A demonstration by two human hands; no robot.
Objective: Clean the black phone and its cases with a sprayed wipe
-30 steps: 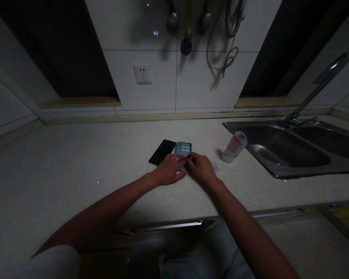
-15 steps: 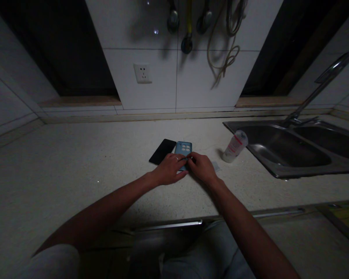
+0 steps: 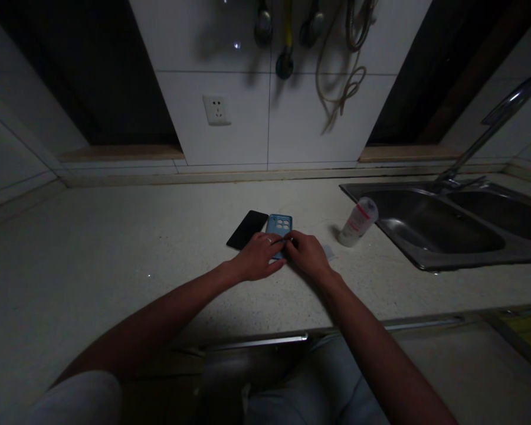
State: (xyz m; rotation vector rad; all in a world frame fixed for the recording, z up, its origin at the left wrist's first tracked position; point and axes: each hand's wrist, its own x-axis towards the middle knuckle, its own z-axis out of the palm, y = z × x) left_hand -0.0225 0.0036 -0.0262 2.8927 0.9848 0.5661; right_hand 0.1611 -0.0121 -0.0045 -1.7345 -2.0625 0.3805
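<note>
A blue phone case (image 3: pixel 279 221) with several camera holes lies on the counter, its lower part covered by my hands. My left hand (image 3: pixel 259 257) reaches across the case from the left, fingers on its surface and the thumb near the lower edge; a ring shows on one finger. At the case's right side is my right hand (image 3: pixel 307 252), its fingers bent into a pinch close to the left fingertips. Whatever sits between those right fingertips is too small and dark to name. A black phone (image 3: pixel 246 229) lies left of the case, partly behind my left hand.
A translucent plastic cup (image 3: pixel 357 222) with red print leans right of my hands. A pale, thin sheet (image 3: pixel 328 252) lies by my right hand. Farther right is a steel double sink (image 3: pixel 418 260) with a tap (image 3: pixel 491 133). The counter's front edge runs below my forearms.
Both hands stay at the phone case, with hardly any visible shift. The phone and the cup keep their places; the whole view has moved very slightly.
</note>
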